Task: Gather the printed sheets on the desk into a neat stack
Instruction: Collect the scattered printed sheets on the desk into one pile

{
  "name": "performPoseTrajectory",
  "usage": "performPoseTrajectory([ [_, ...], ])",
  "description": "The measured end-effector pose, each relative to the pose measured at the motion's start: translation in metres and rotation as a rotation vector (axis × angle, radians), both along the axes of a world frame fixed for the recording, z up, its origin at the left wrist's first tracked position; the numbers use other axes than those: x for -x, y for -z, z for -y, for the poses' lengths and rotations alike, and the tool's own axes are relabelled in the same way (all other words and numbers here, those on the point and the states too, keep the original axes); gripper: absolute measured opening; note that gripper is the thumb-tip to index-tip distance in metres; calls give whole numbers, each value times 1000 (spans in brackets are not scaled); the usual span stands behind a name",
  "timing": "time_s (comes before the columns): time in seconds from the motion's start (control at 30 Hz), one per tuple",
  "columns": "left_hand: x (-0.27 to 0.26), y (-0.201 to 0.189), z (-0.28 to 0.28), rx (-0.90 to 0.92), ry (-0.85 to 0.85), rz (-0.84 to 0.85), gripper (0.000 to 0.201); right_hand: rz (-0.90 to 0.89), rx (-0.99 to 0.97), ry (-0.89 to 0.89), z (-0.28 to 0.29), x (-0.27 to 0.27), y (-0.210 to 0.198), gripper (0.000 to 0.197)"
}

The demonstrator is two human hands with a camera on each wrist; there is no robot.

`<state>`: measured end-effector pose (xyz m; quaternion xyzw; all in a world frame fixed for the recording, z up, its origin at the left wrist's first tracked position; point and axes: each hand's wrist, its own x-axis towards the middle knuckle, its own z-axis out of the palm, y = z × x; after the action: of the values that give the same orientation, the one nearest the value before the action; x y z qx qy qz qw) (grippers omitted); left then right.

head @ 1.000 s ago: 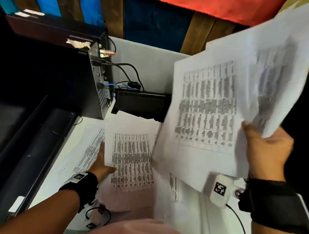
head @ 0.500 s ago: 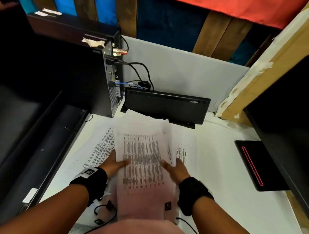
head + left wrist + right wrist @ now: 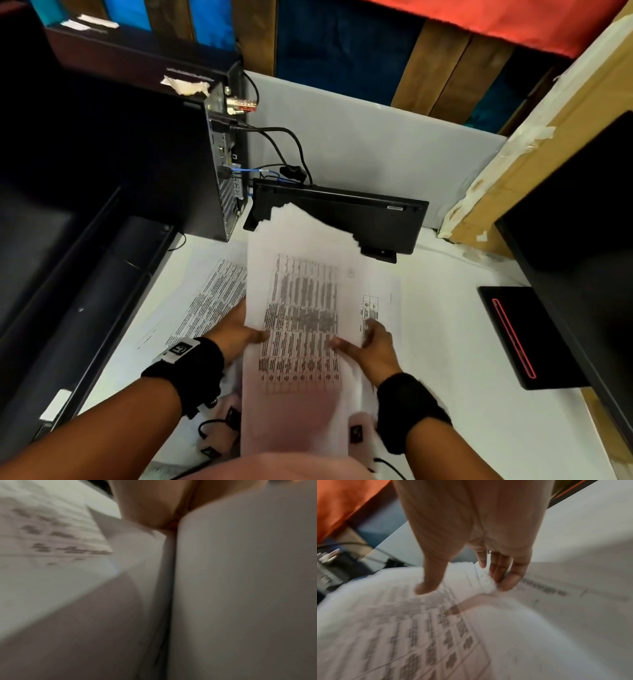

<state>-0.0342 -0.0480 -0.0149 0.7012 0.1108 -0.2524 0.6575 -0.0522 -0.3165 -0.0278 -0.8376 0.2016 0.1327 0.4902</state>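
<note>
At the far left of your view stands the black desktop computer tower (image 3: 191, 154), its cabled back facing the white desk (image 3: 445, 342), well clear of the paper. Just right of it, a loose white printed sheet with a table of text (image 3: 205, 301) lies flat and askew on the desk, not yet gathered; part of it lies beneath your left hand (image 3: 236, 334). That hand takes the left edge of the bundle of white printed sheets (image 3: 301, 308), thumb on the top page; the other fingers go under the paper, so you cannot tell how far they curl, and the left wrist view shows only blurred paper pressed against the palm. The bundle seems lifted and tilted, its ragged far edge rising in front of the black keyboard standing on its edge (image 3: 342, 219), probably so that you can square the pages between both hands. Your right hand (image 3: 373, 342) holds the bundle's right edge, thumb lying on the print and the fingers (image 3: 510, 574) curled under, crumpling the margin. Beyond those fingers another white printed sheet (image 3: 380, 301) rests flat on the desk, so more remains to collect. Further right lies a flat black pad with a red outline (image 3: 527, 335); keep the stack clear of it.
</note>
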Motion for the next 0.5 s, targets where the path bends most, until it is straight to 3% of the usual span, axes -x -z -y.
performPoseTrajectory([
  [0.07,-1,-15,6,61,32,26,64,-44,-216,50,13,-2,-7,110],
  [0.23,-7,-39,18,134,86,60,52,-39,-545,60,36,-9,-12,100],
  [0.37,-13,-38,20,118,81,102,47,55,-650,140,48,-13,-12,89],
  [0.43,-17,-29,17,43,107,121,42,97,-610,164,49,-14,-11,90],
  [0.5,-22,-17,9,-83,67,113,37,121,-528,199,52,-15,-11,73],
])
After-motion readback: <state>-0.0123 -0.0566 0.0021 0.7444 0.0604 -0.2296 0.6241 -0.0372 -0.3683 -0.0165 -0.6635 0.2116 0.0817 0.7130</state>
